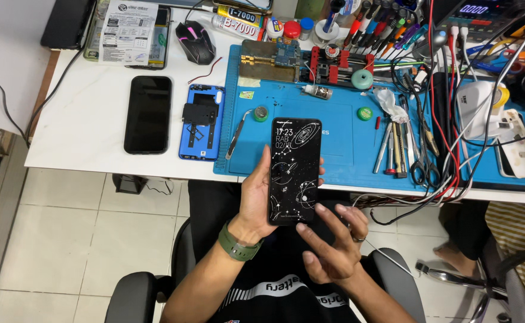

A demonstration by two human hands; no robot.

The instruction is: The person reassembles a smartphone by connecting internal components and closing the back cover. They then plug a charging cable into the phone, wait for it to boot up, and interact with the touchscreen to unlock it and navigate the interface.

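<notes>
Above the lap: a lit phone (294,170) is held up in front of the blue mat (334,149), at the near edge of the tabletop (89,113).
Left hand (256,200): it grips the lit phone from the left side and behind. Its fingers are curled round the edges. A green watch band (237,246) sits on the wrist.
Right hand (333,245): it is open, with fingers spread out. It holds nothing. One fingertip is just beside the bottom right corner of the lit phone. I cannot tell if it touches the glass. A ring (358,238) is on one finger.
Lit phone: its screen is on and shows white stars and planets on black. It stands almost straight up and down in the view.
Left of the blue mat: a blue phone back (201,121) lies open side up, just beside the mat. A dark phone (148,113) lies farther left, screen off.
On the blue mat: tweezers (236,134) lie at the left edge. Many small tools (394,146) and scissors (421,167) lie on the right part.
Behind the blue mat: a black mouse (195,40) and tubes of glue (238,23) rest on the tabletop.
Right of the blue mat: red, black and white wires (453,155) hang over the edge.
</notes>
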